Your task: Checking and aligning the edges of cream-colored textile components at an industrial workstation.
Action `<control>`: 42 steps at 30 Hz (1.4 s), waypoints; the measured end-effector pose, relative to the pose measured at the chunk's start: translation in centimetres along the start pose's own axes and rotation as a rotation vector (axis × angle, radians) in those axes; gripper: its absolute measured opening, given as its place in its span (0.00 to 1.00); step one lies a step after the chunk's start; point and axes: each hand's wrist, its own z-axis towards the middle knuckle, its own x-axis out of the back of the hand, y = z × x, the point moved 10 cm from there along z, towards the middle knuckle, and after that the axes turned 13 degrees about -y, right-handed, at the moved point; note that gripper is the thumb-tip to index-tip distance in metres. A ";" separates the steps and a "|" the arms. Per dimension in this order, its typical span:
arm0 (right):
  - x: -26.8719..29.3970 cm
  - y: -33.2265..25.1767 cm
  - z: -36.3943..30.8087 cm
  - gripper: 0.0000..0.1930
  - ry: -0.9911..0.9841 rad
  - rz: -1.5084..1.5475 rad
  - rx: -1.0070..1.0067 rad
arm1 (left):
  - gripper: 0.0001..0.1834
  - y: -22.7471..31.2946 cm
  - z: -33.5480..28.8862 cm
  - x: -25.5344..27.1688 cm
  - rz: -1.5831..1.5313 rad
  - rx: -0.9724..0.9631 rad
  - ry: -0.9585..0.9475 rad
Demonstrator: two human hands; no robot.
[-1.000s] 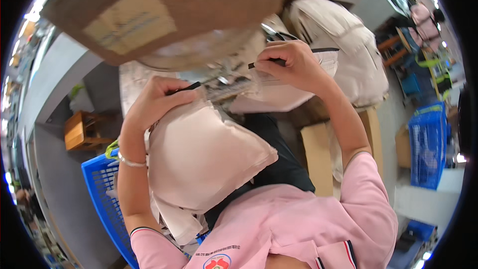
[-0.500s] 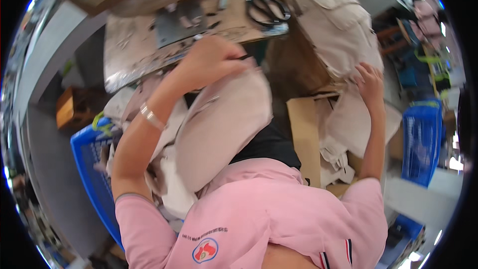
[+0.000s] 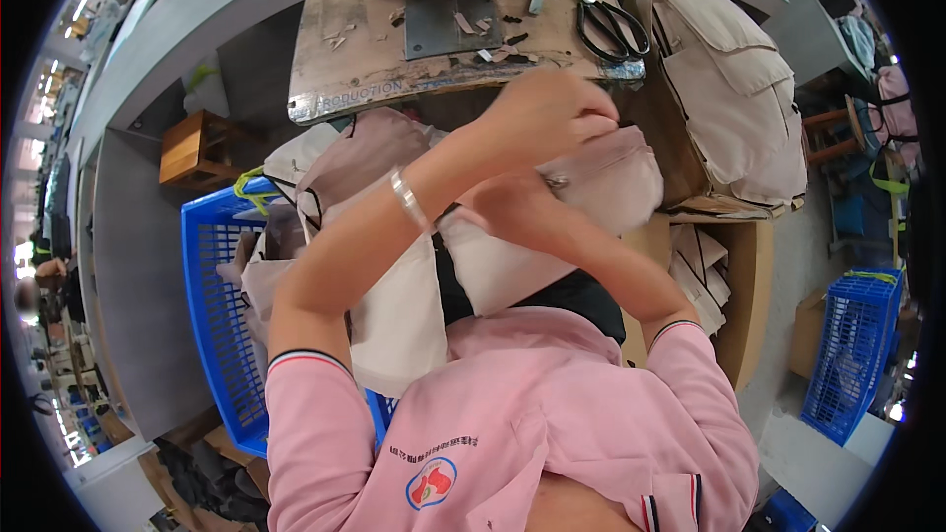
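A pale pinkish-cream sewn fabric bag piece lies over my lap, with a small metal fitting near its middle. My left hand, closed and slightly blurred, grips this piece at its upper edge. Beneath the left forearm, my right hand reaches across to the left and rests against the fabric. Its fingertips are mostly hidden, so I cannot see whether they hold anything. A cream fabric panel hangs beside the left forearm, among more fabric pieces.
Ahead stands a worn worktable with black-handled scissors, a dark metal plate and scraps. A cream backpack stands at right above a cardboard box holding fabric. Blue baskets stand left and far right.
My right hand has left the backpack side and crossed leftward under my left arm. The bag piece has shifted right with my left hand. The whole view has turned somewhat.
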 end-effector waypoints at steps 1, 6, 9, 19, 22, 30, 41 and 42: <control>0.5 0.6 -0.4 0.08 -0.082 0.065 -0.019 | 0.15 -0.8 -1.5 0.6 0.002 0.110 -0.022; 7.7 4.1 -4.7 0.07 0.018 0.199 -0.136 | 0.15 -6.3 -13.8 -1.6 -0.377 0.505 -0.068; 11.2 3.1 -5.9 0.07 0.049 0.166 -0.088 | 0.14 -5.1 -16.5 -3.5 -0.498 0.463 0.011; 28.2 -2.0 -10.5 0.08 0.313 0.158 0.178 | 0.13 10.8 -10.3 7.3 -0.371 0.040 0.187; 25.9 2.7 -7.2 0.09 0.403 0.179 -0.051 | 0.14 2.4 -9.4 8.1 -0.664 0.291 0.271; 21.2 8.4 -0.2 0.09 0.469 -0.105 -0.023 | 0.10 -8.9 -8.6 11.0 -0.726 0.412 0.278; 19.8 13.7 3.6 0.09 0.362 0.069 -0.103 | 0.10 -13.1 -7.3 12.8 -0.769 0.346 0.454; 19.9 13.7 3.6 0.10 0.382 0.075 -0.084 | 0.11 -13.6 -7.5 12.7 -0.785 0.346 0.477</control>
